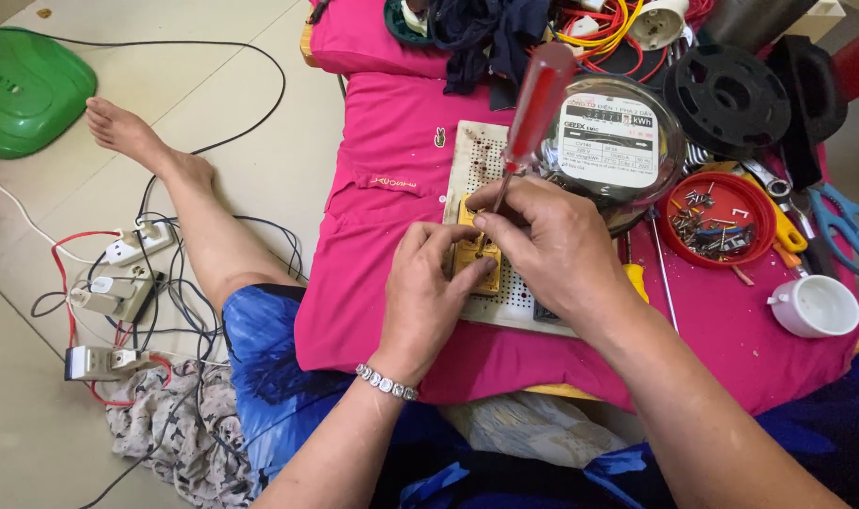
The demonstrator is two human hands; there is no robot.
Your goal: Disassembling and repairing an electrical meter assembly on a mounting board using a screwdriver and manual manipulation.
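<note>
We sit on the tiled floor at a low counter draped in a pink cloth. On the floor to our left lie a green plastic lid and a tangle of cables with white sockets.

On the cloth rests a white perforated board, and behind it a round glass-domed electricity meter. Right of that we see a black spool, a red dish of screws, blue-handled scissors and a white cup.

Our left hand is closed on a small yellow electrical fitting, pinning it against the board, just in front of the meter. Our right hand is clamped on the shaft of a red-handled screwdriver, which stands tilted with its tip down at the fitting. The two hands touch over the fitting.
</note>
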